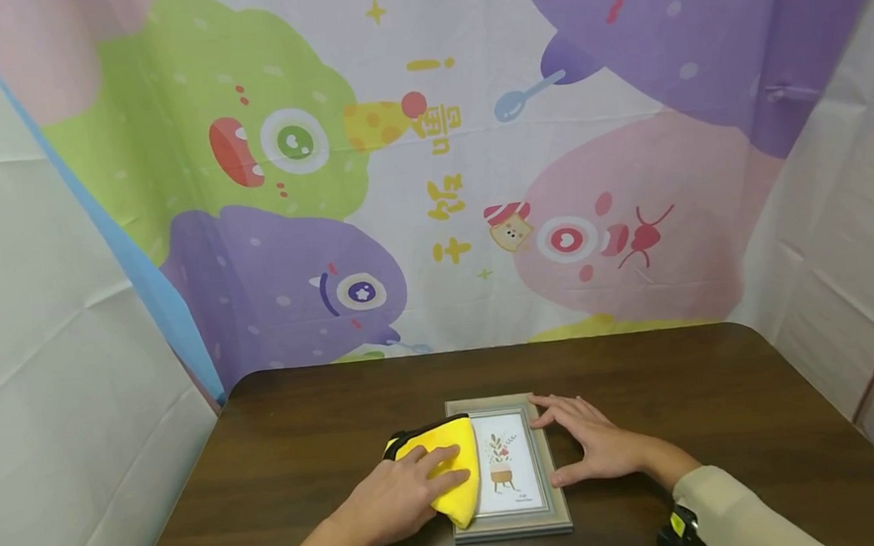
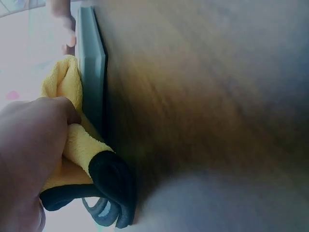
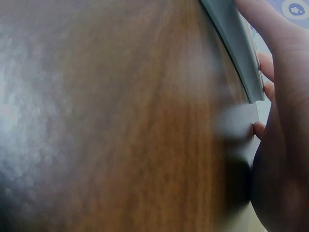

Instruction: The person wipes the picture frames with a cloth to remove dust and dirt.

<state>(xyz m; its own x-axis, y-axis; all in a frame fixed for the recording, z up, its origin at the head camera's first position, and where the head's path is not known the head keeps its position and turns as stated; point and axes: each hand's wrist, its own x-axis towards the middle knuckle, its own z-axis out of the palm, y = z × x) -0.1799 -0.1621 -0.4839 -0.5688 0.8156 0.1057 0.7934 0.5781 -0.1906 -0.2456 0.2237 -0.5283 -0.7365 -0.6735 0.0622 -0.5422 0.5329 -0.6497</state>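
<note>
A picture frame with pale beige and grey moulding lies flat on the brown table. Behind its front is a print of a potted plant. My left hand holds a yellow cloth with black edging against the frame's left side, covering part of it. In the left wrist view the cloth bunches between thumb and fingers beside the frame's edge. At the opposite side, my right hand spreads along the frame, fingertips at the upper right corner and thumb lower on the right edge.
The dark wood-grain table reaches back to a cartoon-monster curtain. White sheets hang on the left and right. A black wrist device sits at the right sleeve.
</note>
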